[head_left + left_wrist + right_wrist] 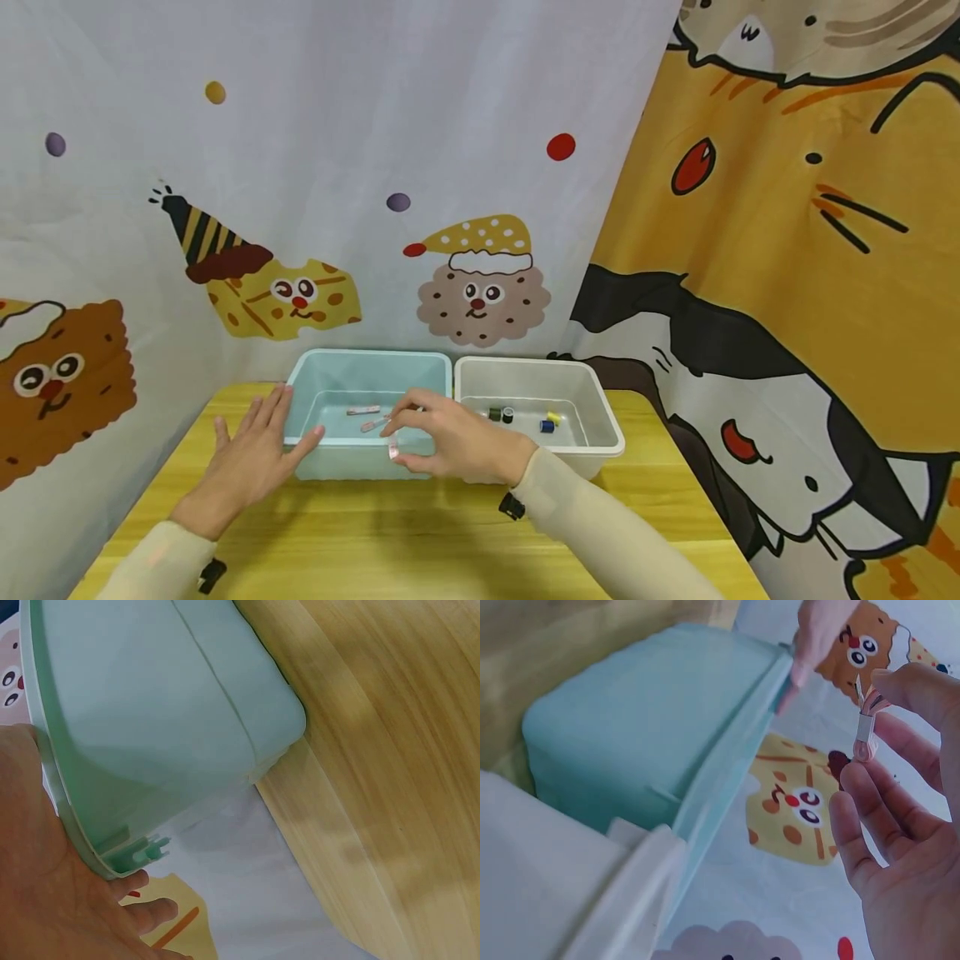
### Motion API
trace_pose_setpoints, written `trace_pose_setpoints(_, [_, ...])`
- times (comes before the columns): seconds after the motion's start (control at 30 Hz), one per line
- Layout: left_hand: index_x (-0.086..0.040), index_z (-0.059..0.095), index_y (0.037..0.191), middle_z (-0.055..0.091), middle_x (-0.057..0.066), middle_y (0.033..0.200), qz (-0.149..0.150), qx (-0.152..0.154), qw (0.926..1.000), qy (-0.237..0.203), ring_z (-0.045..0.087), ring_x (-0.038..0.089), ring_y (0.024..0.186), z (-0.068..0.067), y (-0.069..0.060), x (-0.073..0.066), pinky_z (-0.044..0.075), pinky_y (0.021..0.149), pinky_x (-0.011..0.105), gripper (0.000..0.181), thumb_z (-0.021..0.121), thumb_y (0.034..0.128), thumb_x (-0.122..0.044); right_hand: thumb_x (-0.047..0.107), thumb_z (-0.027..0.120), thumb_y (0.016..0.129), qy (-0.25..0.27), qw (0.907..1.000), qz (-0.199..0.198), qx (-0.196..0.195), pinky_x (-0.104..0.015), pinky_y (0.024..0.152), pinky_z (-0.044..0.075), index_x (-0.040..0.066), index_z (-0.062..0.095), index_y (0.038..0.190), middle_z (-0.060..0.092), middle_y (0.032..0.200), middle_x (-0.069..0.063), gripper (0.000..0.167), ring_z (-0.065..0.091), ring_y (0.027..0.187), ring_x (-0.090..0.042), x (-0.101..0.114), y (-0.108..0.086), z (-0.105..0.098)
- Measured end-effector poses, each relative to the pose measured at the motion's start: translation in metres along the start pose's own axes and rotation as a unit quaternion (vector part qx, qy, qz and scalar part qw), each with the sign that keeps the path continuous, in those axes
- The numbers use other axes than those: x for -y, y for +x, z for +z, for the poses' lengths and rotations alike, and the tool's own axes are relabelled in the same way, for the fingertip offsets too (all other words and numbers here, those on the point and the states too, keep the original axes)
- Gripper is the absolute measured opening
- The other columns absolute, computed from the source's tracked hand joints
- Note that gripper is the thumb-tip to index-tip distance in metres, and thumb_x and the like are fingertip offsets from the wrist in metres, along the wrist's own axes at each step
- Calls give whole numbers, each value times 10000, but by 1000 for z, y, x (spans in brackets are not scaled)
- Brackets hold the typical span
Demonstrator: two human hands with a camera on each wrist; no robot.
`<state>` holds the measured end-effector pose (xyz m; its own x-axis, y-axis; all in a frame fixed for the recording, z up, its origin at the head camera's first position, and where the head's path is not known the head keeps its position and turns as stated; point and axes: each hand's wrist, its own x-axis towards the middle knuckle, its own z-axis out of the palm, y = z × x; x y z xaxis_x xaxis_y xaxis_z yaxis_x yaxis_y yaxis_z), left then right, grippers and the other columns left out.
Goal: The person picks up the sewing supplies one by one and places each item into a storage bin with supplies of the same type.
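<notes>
My right hand (461, 437) pinches a small folded bundle of pink cord (865, 739) with a white band round it, between thumb and fingertips. It holds the bundle over the front rim of a light blue plastic bin (345, 462). Two similar pink-and-white bundles lie on that bin's floor, one bundle (363, 410) farther back, the other bundle (372, 424) close to my right fingers. At the bin's left side, my left hand (251, 458) rests on the rim with its fingers straight. The left wrist view shows this hand (60, 877) against the rim.
A whitish bin (611, 429) stands right beside the blue one. Inside it lie several thread spools, among them a dark green spool (494, 413), a blue spool (547, 427) and a yellow spool (553, 417). Both bins stand on a wooden table (390, 542) before a cartoon-printed curtain (465, 100).
</notes>
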<state>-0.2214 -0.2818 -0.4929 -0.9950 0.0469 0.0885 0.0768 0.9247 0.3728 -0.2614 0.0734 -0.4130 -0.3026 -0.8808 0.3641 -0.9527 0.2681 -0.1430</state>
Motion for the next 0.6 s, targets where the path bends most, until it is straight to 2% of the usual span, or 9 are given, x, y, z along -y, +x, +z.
trace_pose_setpoints(0.33, [16,90,1860,99,312,1942,4,58,10000,-28,171,711,1721,0,0,1,-7,1210,1045,1167,424,1142,-841,276,863,1089,79,9999,78,-110,-240,1102,625,172,817,1320,743,1349,-16,257,752,1236,-176,-20,16,-12])
trace_pose_setpoints(0.6, [16,95,1860,111,314,1941,17,59,10000,45,184,704,1723,-2,0,-1,24,1220,1040,1163,426,1145,-838,276,845,1101,236,9988,428,99,-318,1134,623,169,817,1332,740,1369,-21,256,726,1291,-188,-33,25,-17])
